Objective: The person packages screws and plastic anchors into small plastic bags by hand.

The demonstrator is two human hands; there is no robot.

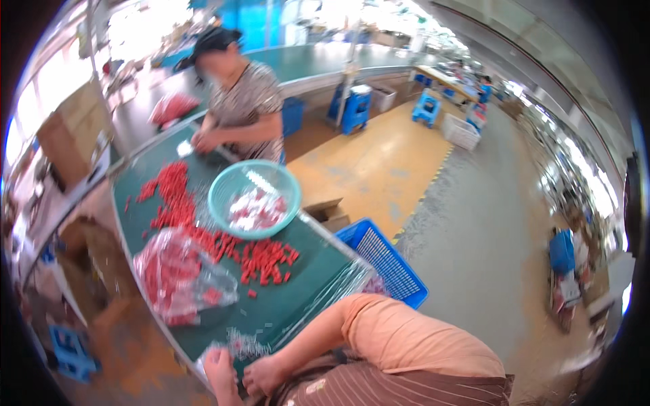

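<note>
At the bottom of the frame, left of centre, the left hand [220,369] is raised with its fingers drawn in; blur hides whether anything is gripped. The right hand [264,376] bends inward just beside it, fingers curled downward, and I cannot tell whether it is closed on something. The small clear pieces [247,344] lie just above both hands, loose on the near end of the desk [264,312].

The step in hand looks like close two-handed work on something small; the next move seems to call for a light fingertip pinch, since the pieces look thin, slick and easily scattered.

The desk top is smooth, dark green, with wrinkled clear film [321,302] along its right edge. Toward the left of the frame, a crumpled, see-through plastic bag [166,271] slumps around red contents. Beyond it spreads a heap of short, stubby red pieces [175,193], matt-looking. A round teal basin [225,184] near the centre holds shiny white and reddish items. Right of the desk sits a blue basket [399,267] with slotted plastic walls.
</note>
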